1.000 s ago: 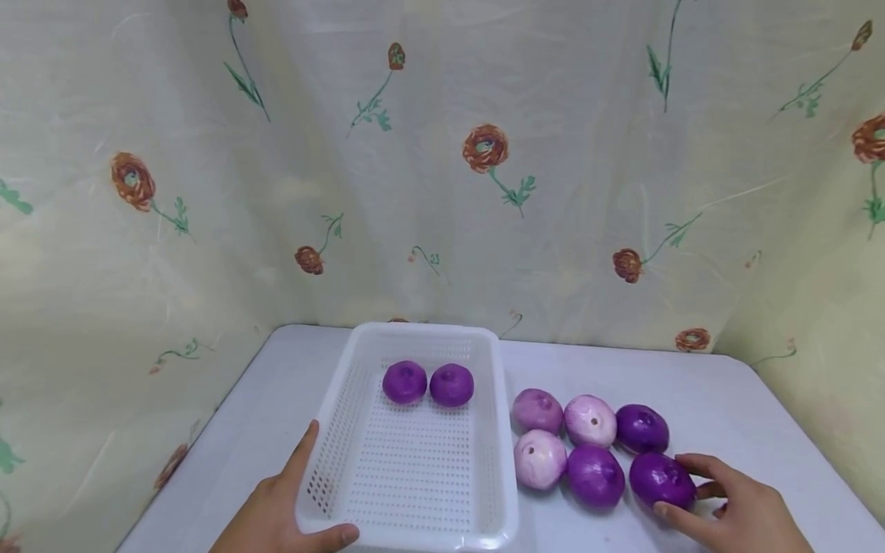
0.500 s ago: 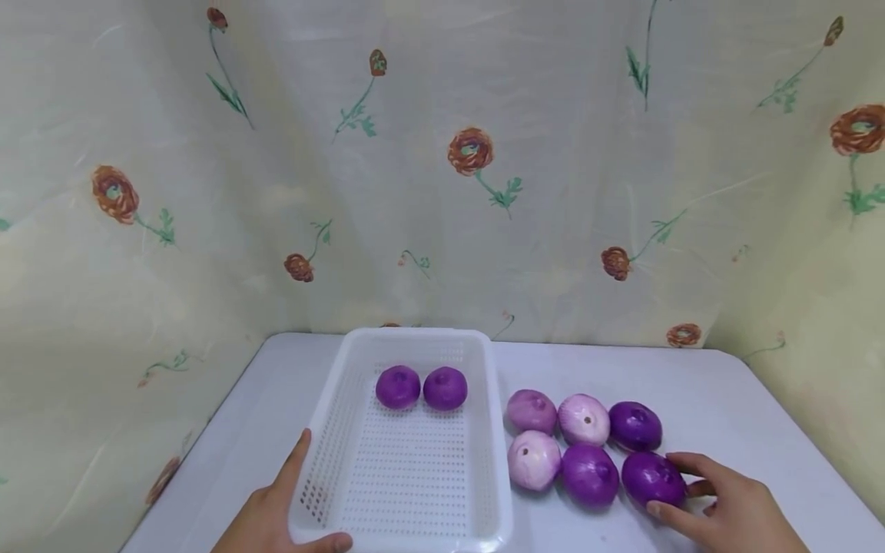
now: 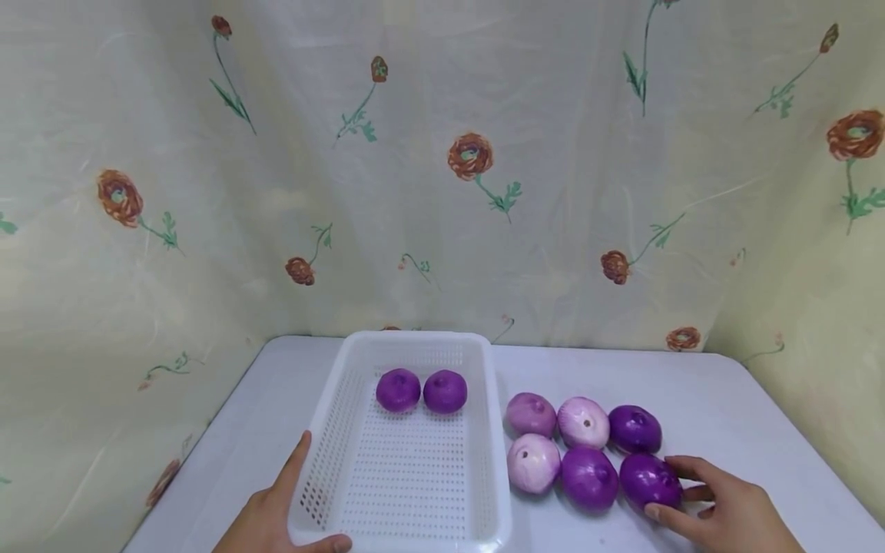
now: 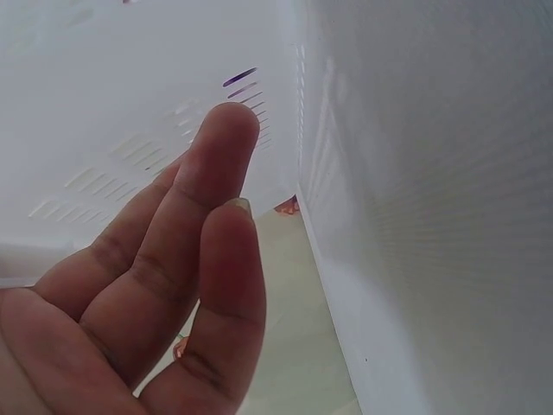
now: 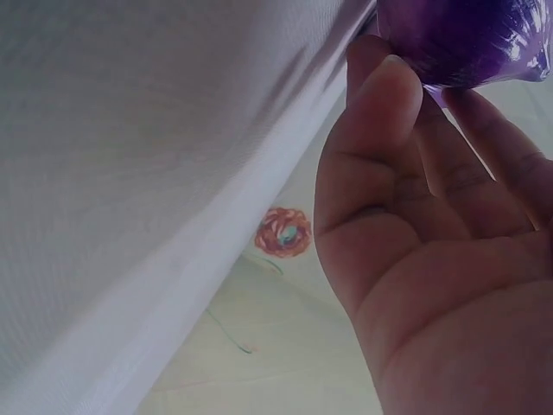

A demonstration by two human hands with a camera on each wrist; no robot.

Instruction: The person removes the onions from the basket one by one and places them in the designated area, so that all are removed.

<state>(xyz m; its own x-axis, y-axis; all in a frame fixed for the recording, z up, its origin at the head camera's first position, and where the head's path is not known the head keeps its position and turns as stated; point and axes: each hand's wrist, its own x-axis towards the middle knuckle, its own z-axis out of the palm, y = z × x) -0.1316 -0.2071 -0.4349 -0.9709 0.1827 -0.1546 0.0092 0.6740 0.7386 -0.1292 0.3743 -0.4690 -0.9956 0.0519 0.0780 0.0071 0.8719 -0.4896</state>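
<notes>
The right hand (image 3: 726,511) rests on the white worktop (image 3: 726,399), its grip curled round the dark purple round onion (image 3: 648,481) at the near right end of a group of six onions; thumb and fingers touch its skin. The left hand (image 3: 276,518) holds the near left corner of the white perforated rectangular plastic basket (image 3: 408,476), thumb along the front rim, fingers straight against the side wall. Two purple onions (image 3: 422,390) lie side by side in the basket, at its far end.

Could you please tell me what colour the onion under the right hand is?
The onion the right hand grips is deep glossy purple, shown best in the head view.
</notes>
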